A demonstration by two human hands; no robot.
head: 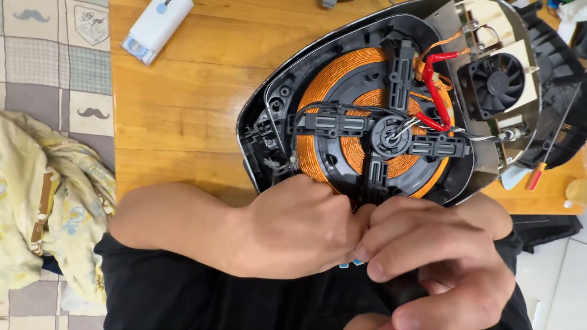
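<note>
Right hand is sitting closest to the lens, low in the frame, fingers curling in tight around a dark handle that is poking out under the palm; what kind of tool it is I cannot tell, since most of it is hidden. Left hand is pressing in just beside it, knuckles touching the right hand's fingertips, fist bunching up at the near rim of the opened induction cooker. Whether the left hand is pinching anything I cannot tell, as the fingers are folding out of sight.

That cooker is lying on the wooden table with its top off, right in front of both hands. Its orange copper coil is showing in rings, with a black cross-shaped bracket lying over it. Red wires are looping from the coil toward the far side, where a black cooling fan is sitting in the casing.

Over on the right edge, a screwdriver with an orange handle is resting well apart from the hands. At the far left corner of the table, a white and blue case is lying. Left of the table, a patchwork cloth and a yellow printed fabric are lying bunched up.
</note>
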